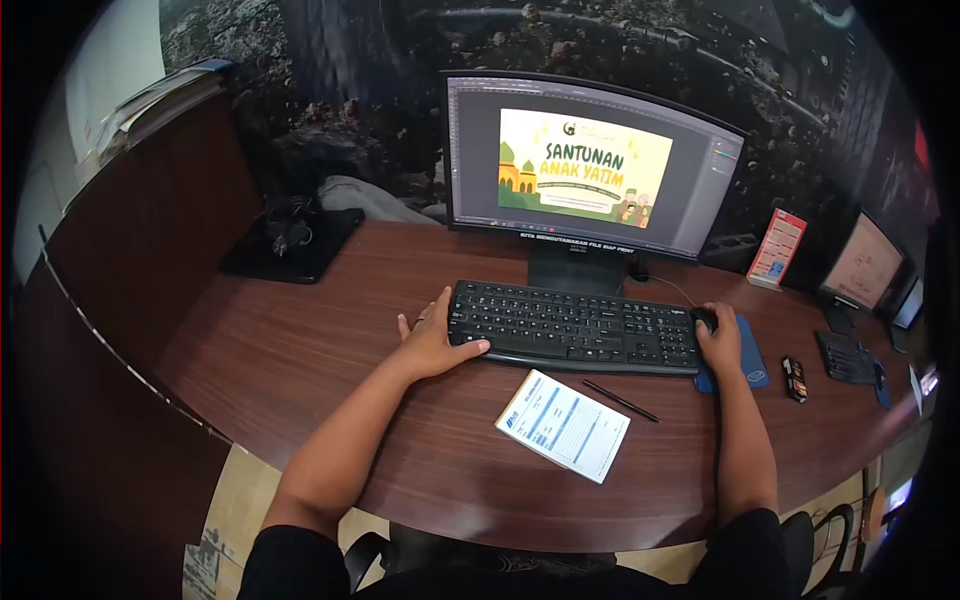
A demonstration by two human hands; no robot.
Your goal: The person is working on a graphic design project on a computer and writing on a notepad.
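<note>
My left hand (436, 337) rests at the left end of a black keyboard (575, 325), its fingers apart, the thumb stretched along the front edge and a ring on one finger. My right hand (719, 338) is wrapped over a black computer mouse (706, 318), which it partly hides, on a blue mouse pad (752, 358). Behind the keyboard stands a monitor (480, 150) showing a yellow and green poster design in an editing window. In front of the keyboard lie a pad of printed forms (566, 425) and a dark pen (620, 399).
A small dark packet (794, 379) lies right of the mouse pad. A red and white stand card (777, 249) and a second screen (866, 262) with another keyboard (846, 357) are farther right. A brown partition (150, 215) with stacked papers (165, 98) borders the desk's left side.
</note>
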